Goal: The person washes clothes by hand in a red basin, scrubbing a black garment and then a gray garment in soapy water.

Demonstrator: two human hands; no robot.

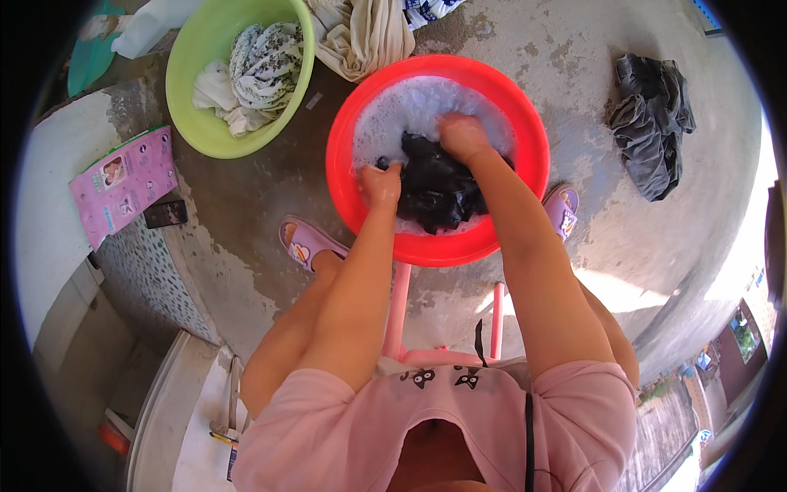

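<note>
Down in the suds (410, 98) with both hands: left hand (381, 185) curled nearly closed, thumb against the left edge of the black cloth (438, 184), apparently pinching a fold there; right hand (464, 138) curled too, set against the far right side of the cloth, fingertips lost in foam. Cannot tell of any real hold beneath the right palm. Between the two, the cloth itself, bunched in the middle of the red basin (534, 156), partly above the suds and shiny with wet. Likely to handle soft and limp, heavier than when dry (soaked fabric usually drags at the wrists), slippery with soap, hardly fragile. Best to take hold by thick gathered folds, one bunch to each hand, rather than by a thin slick edge. Just beside the basin, a purple slipper (305, 244) at left, another at right; on the near side, a pink stool (397, 312). Farther left, a green tub (229, 146) with pale cloths (266, 66) inside, and next to it a beige cloth (365, 41). At far left, a phone (166, 214) near a pink bag (141, 176); at far right, a dark garment (652, 123) crumpled on the floor (574, 107).
</note>
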